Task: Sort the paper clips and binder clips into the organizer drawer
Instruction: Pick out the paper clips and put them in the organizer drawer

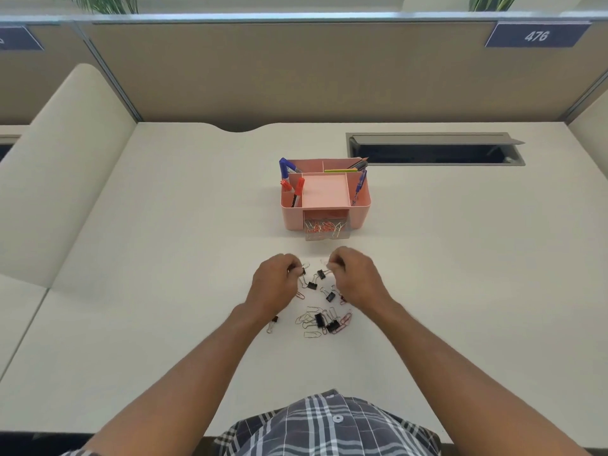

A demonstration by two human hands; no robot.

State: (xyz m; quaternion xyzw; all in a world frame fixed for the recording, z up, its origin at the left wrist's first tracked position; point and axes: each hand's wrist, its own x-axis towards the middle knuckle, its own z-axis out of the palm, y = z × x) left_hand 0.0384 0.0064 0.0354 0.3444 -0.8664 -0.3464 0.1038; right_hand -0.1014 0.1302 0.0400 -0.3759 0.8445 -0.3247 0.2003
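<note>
Black binder clips (312, 286), about seven, lie among scattered paper clips (312, 334).

Left arm: reaching forward over the desk, bare forearm angling inward.
Left hand (274, 279): hovering palm down, fingers curling, fingertips (294, 270) pinching something small and dark; what it is cannot be told.
Right arm: reaching forward, mirroring the left.
Right hand (353, 274): hovering palm down, fingers curling, tips pinching something pale and blurred.
Hands: sitting near each other, not touching.
</note>
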